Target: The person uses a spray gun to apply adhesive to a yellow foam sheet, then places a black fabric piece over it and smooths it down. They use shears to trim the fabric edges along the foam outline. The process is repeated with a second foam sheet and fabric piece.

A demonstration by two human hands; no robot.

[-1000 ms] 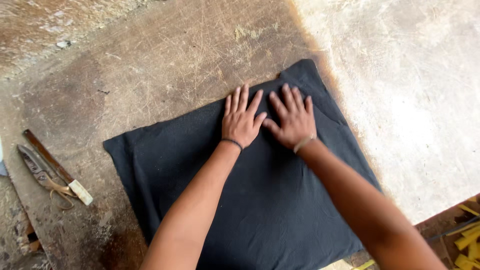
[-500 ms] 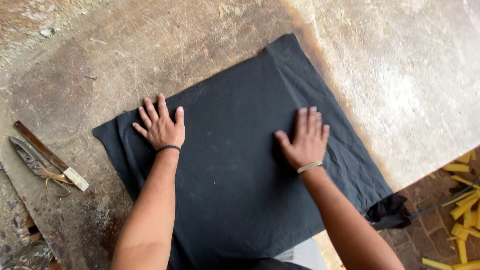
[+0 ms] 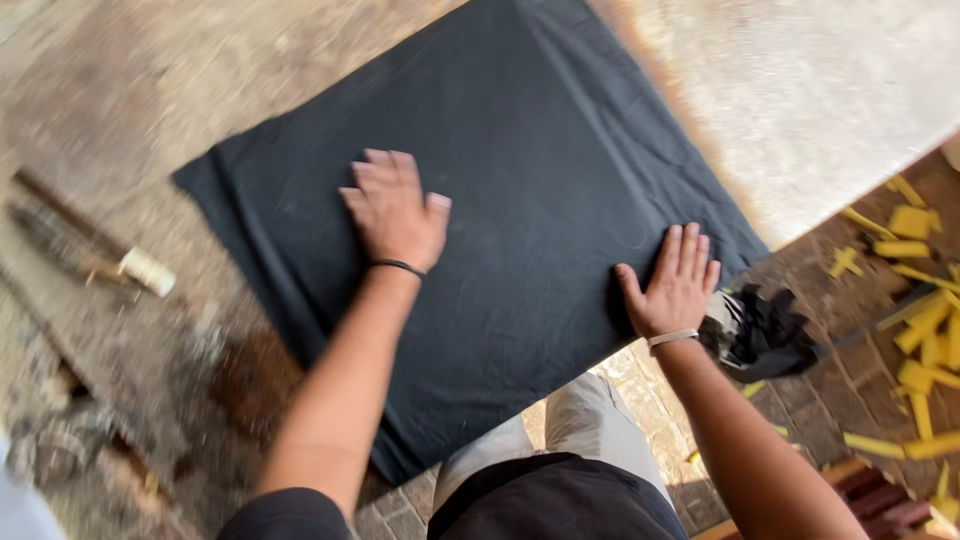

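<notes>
Worn, scratched surface (image 3: pixel 150 90), mottled brown and grey, carrying a black cloth (image 3: pixel 540 150) spread flat, its near edge hanging slightly over the rim. Left hand (image 3: pixel 395 215) palm down near the cloth's middle, right hand (image 3: pixel 675 285) palm down at the near right corner. Both grips released, fingers spread, grasping nothing.

Probably best handled so: press with flat palms rather than fingertips, sweep outward from the centre toward the edges, and pin one side while the other hand slides, since thin fabric bunches readily on rough stone.

Matte, soft woven cloth, roughly rectangular, faintly creased. Blurred long tool with a pale end (image 3: pixel 145 270) at the left. Below the rim, a brick floor (image 3: pixel 830 400) with a crumpled black scrap (image 3: pixel 765 330) and scattered yellow offcuts (image 3: pixel 920 320) – stiff, strip-shaped.
</notes>
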